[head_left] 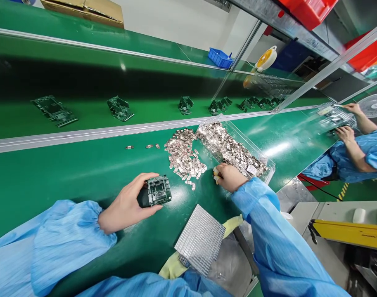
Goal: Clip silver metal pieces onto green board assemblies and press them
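Green and boxy, a small openwork circuit-board assembly [159, 190] is at the middle of the frame, grasped between the thumb and fingers of the left hand [122, 208] over the smooth, glossy green counter [83, 173]. Right of it, the right hand [231, 178] has its fingers, tipped with pale rubbery covers, bunched together; whether they pinch anything, I cannot tell. Close by lies a loose heap of small, shiny silver metal pieces [183, 154], and more fill a clear, rectangular plastic tray [271, 172] right of centre. Both forearms wear crinkled light-blue fabric sleeves [70, 235]. At lower centre, a silver square slab with a gridded surface [200, 239] sits tilted by limp, pale-yellow material [233, 225]. Farther out, angular dark-green circuit boards [186, 105] stand in a row across the upper frame, and a person in blue [372, 152] works at the right edge.
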`<action>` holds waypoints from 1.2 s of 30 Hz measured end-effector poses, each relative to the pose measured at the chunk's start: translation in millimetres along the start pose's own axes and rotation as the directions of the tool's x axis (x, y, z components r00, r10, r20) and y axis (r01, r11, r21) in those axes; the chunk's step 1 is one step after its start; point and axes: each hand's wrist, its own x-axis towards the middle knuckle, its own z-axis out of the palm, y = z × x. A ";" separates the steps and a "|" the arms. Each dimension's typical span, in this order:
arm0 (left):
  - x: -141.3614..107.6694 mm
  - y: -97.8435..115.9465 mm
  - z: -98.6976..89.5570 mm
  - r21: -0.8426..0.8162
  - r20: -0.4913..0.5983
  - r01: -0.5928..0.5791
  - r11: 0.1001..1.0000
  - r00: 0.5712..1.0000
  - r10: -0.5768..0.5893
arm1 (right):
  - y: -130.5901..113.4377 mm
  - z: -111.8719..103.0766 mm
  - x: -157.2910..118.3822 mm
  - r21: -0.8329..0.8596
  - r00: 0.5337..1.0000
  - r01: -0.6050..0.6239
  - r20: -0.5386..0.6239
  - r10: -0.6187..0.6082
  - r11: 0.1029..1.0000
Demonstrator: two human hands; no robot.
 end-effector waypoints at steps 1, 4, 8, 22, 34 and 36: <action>0.1 0.3 -0.3 -0.003 0.003 0.006 1.000 1.000 -0.006 | -1.6 -1.8 0.5 -0.009 1.000 -0.007 0.021 0.007 1.000; 0.5 1.3 -1.1 -0.008 0.014 0.015 1.000 1.000 -0.015 | -7.1 -3.6 -2.6 -0.043 0.998 -0.038 0.048 0.040 0.998; 0.6 2.2 -1.0 -0.008 0.014 0.002 1.000 1.000 -0.002 | -14.9 2.6 -14.3 -0.082 0.996 -0.091 0.001 0.092 0.992; 1.1 3.2 13.8 -0.657 0.091 0.242 0.714 0.966 -0.244 | -38.3 14.2 -74.8 0.308 0.908 0.086 -0.416 0.053 0.947; 8.4 101.0 61.2 -0.927 0.272 0.342 0.152 0.895 -0.354 | -132.2 41.3 -147.1 0.345 0.515 0.394 -0.851 0.106 0.852; 6.1 108.5 64.0 -0.933 0.266 0.331 0.139 0.898 -0.352 | -138.4 46.0 -146.5 0.335 0.479 0.369 -0.868 0.131 0.867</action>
